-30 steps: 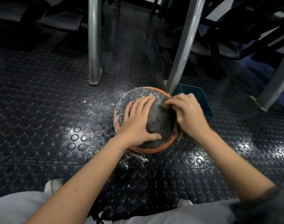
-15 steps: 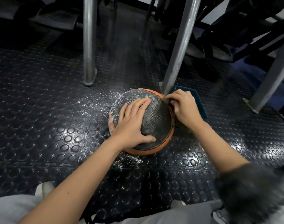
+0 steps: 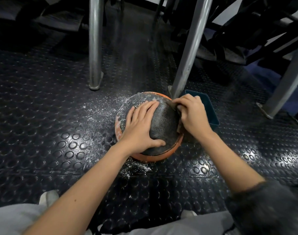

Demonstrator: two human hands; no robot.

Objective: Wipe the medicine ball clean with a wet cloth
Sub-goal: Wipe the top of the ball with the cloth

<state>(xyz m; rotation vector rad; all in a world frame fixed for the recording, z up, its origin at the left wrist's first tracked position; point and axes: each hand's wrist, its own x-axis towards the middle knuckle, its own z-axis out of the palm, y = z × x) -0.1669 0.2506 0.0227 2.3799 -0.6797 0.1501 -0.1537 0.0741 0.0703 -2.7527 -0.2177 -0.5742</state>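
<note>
Black rubber floor [image 3: 43,133], glossy, studded with round raised dots. Nearest, grey fabric trouser legs [image 3: 17,217], a white shoe tip [image 3: 49,197] and a dark fuzzy sleeve [image 3: 263,209] on the right forearm. Further out, white powder [image 3: 138,168] scattered in grains over the studs. Just beyond, medicine ball [image 3: 163,122] resting on the floor: round, orange-rimmed, with a black fine-textured panel on top, dusted white along its left and far edges. Left hand [image 3: 141,131] laid flat on the crown, fingers straight, thumb spread along the near side, grip open and pressing. Right hand [image 3: 194,116] against the ball's right flank, fingers curled, grip closed round a dark cloth [image 3: 173,104]. Behind it, a blue rectangular tub [image 3: 211,112]; then smooth grey metal legs [image 3: 94,48].
</note>
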